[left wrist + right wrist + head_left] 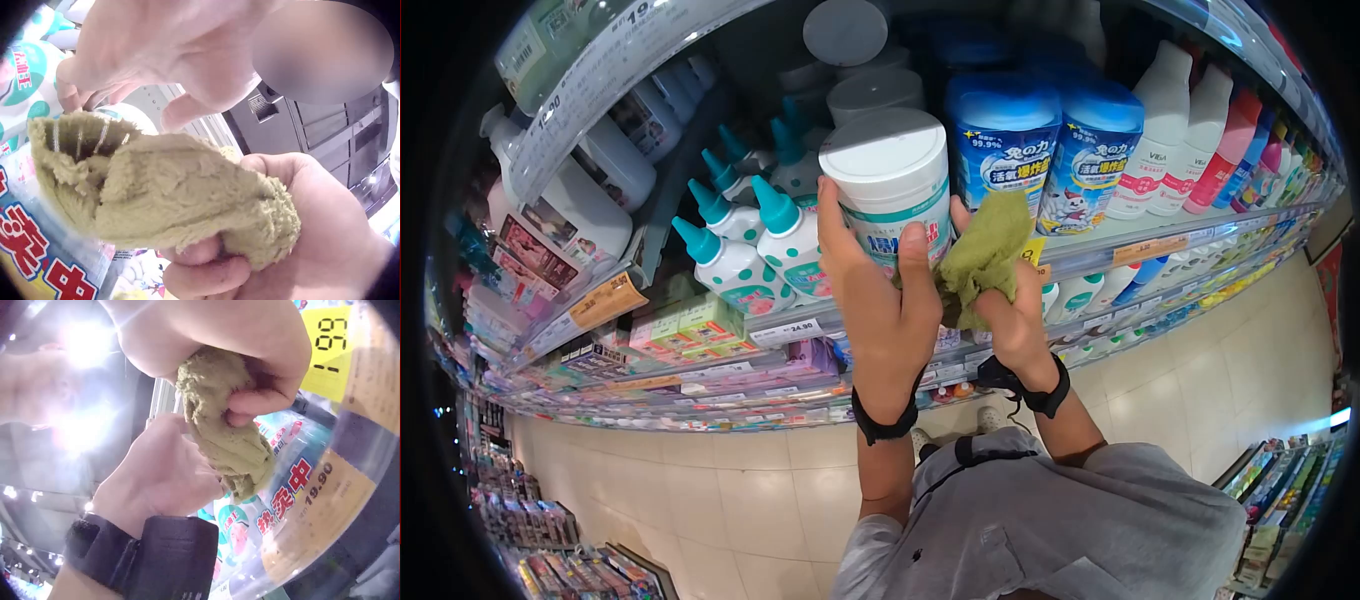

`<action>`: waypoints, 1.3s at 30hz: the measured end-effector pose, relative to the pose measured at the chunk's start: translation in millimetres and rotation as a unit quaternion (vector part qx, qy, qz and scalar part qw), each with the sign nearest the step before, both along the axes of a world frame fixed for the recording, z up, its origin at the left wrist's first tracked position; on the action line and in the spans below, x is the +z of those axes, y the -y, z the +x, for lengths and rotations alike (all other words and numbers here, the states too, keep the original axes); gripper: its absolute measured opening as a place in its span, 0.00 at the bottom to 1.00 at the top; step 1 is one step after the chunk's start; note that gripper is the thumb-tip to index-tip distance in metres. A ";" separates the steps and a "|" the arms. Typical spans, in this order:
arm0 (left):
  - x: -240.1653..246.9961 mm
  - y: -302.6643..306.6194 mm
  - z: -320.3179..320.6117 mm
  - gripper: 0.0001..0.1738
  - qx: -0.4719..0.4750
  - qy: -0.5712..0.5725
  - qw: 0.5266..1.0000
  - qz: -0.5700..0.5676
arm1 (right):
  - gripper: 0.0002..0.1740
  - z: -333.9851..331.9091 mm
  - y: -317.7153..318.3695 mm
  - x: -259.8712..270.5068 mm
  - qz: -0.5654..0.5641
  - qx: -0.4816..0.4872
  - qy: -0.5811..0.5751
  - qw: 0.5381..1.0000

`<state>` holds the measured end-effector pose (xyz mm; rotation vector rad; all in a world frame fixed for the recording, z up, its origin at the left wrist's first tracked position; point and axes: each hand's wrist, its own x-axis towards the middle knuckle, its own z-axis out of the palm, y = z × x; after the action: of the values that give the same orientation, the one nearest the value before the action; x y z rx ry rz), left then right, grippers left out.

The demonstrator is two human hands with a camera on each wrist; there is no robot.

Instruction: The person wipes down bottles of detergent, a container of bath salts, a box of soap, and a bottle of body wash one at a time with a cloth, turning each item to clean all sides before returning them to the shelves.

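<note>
My left hand (878, 310) holds a white lidded tub (884, 150) at the shelf front, fingers along its left side and thumb across its front. In my right hand (1018, 335) is a crumpled olive-green cloth (992, 245), bunched between curled fingers and thumb beside the tub. The left wrist view shows the fluffy cloth (169, 187) close up, the right hand (319, 219) around one end and the left hand (162, 56) above it. From the right wrist, the cloth (225, 425) hangs out of the right fist, overlapping the left hand (162, 469).
White bottles with teal pointed caps (778, 210) stand left of the tub. To its right are blue-lidded canisters (1007, 130), then white pump-less bottles (1152, 130). More tubs (875, 95) sit behind. A price-tag rail (785, 332) edges the shelf; lower shelves hold boxes (710, 322).
</note>
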<state>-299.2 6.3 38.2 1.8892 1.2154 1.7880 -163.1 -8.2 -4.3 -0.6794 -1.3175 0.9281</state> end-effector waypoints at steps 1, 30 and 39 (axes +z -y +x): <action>-0.5 1.3 1.3 0.42 -0.001 0.006 1.000 0.011 | 0.32 0.6 0.7 -0.5 0.002 0.012 0.009 1.000; -93.9 87.0 0.3 0.54 0.024 0.209 0.977 0.020 | 0.14 22.0 46.1 -12.8 0.425 0.076 0.222 0.874; -130.2 96.0 -13.6 0.53 -0.058 0.251 0.964 -0.066 | 0.18 26.0 61.2 -1.3 0.262 0.128 0.089 0.953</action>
<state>-312.8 -89.7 -92.1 1.2885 0.9844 1.9075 -137.1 -69.4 -5.6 -0.1828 -1.7541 0.6815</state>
